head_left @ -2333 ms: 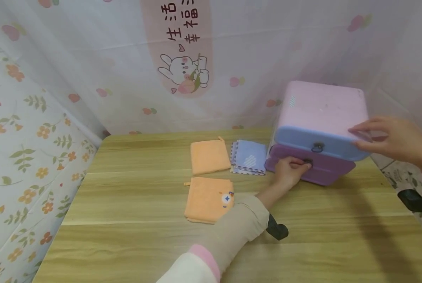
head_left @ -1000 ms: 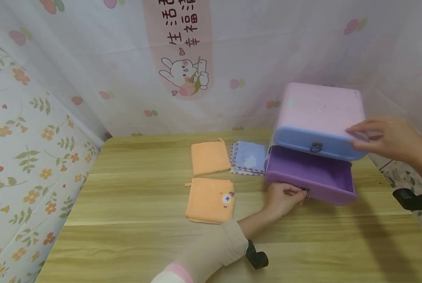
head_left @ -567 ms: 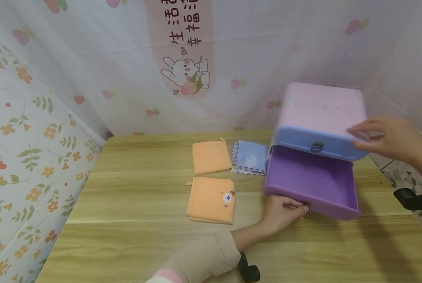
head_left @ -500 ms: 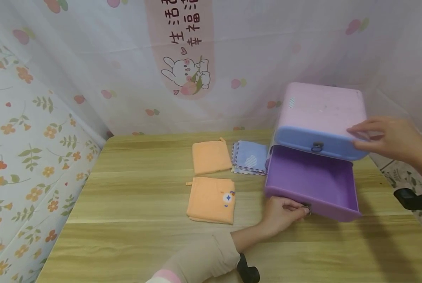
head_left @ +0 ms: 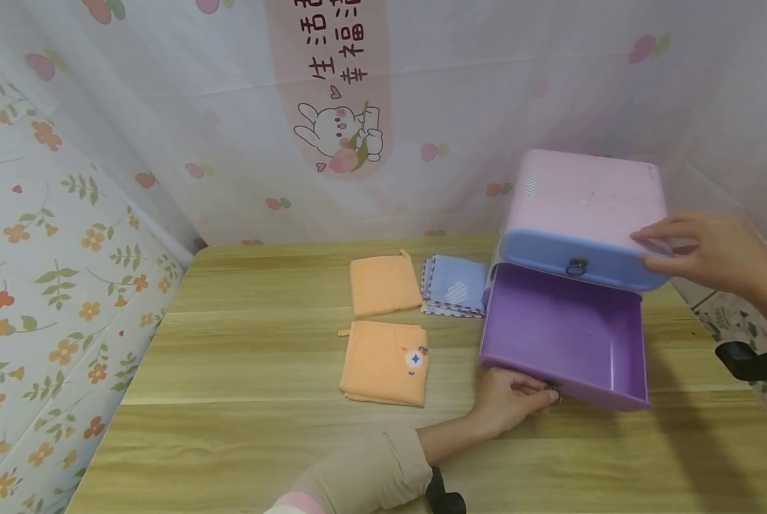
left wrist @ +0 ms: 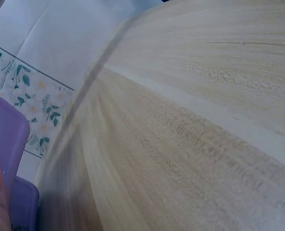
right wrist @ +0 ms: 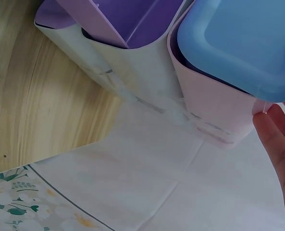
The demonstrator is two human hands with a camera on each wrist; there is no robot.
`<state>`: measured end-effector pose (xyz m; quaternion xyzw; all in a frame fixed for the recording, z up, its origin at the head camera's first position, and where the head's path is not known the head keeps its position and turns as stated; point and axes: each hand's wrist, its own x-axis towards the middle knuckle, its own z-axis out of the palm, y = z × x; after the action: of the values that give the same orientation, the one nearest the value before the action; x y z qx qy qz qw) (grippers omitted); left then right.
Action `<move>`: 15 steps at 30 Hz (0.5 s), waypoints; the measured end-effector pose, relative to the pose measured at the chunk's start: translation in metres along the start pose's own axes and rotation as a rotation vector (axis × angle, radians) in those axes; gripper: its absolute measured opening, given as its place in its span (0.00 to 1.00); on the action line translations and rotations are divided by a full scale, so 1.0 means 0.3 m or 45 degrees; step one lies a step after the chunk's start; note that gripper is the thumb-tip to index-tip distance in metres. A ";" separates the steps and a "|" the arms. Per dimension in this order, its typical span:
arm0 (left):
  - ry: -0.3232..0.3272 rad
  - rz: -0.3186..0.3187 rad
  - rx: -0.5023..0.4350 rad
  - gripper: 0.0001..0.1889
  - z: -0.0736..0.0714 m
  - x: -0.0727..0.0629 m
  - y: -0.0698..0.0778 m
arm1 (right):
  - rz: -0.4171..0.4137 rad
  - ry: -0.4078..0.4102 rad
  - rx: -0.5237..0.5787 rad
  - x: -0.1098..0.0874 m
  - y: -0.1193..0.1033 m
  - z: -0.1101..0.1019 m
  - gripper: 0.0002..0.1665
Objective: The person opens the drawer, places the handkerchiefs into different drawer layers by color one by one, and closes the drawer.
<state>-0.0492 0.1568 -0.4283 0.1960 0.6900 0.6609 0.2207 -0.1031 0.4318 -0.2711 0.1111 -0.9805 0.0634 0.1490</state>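
Note:
A small two-tier drawer unit [head_left: 589, 193] with a pink top stands at the right of the table. Its upper blue drawer [head_left: 544, 250] is closed. The lower purple drawer [head_left: 550, 335] is pulled well out, and its visible inside holds nothing. My left hand [head_left: 512, 400] pinches the metal ring pull [head_left: 553, 392] on the purple drawer's front. My right hand [head_left: 711, 250] rests at the unit's upper right front corner, fingers nearly straight on the pink top and the thumb by the blue front. In the right wrist view, fingertips [right wrist: 261, 120] touch the pink side.
Left of the unit lies a folded blue cloth [head_left: 457, 282] with a checked edge. Two folded orange towels [head_left: 383, 285] lie farther left, the nearer orange towel [head_left: 383, 364] bearing an embroidered face. A patterned curtain [head_left: 229, 143] hangs behind the wooden table [head_left: 248, 357].
My left hand has drawn the purple drawer toward me by its ring, from nearly closed to well out. My right hand has stayed at the unit's corner. The towels have not moved.

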 end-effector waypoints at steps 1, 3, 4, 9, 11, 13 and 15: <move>-0.006 0.000 -0.008 0.09 0.000 -0.001 0.000 | 0.000 -0.002 0.000 0.000 -0.001 0.000 0.20; -0.013 0.007 -0.018 0.09 -0.001 -0.003 -0.003 | 0.004 -0.008 0.000 0.000 -0.002 0.000 0.21; -0.017 0.008 -0.023 0.09 -0.001 -0.003 -0.005 | 0.007 -0.010 0.001 0.000 -0.003 0.000 0.21; -0.024 -0.002 -0.041 0.08 0.004 -0.002 -0.015 | 0.028 -0.025 0.004 0.000 -0.005 -0.002 0.21; -0.015 -0.018 -0.059 0.08 0.006 -0.003 -0.019 | 0.037 -0.030 0.008 0.000 -0.006 -0.003 0.21; -0.010 -0.021 -0.070 0.09 0.006 -0.003 -0.021 | 0.041 -0.035 0.008 0.000 -0.007 -0.004 0.20; -0.005 -0.022 -0.082 0.10 0.008 -0.002 -0.024 | 0.042 -0.039 0.007 0.001 -0.007 -0.005 0.20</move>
<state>-0.0472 0.1579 -0.4355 0.1842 0.6696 0.6805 0.2340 -0.1023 0.4299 -0.2694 0.0964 -0.9842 0.0668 0.1326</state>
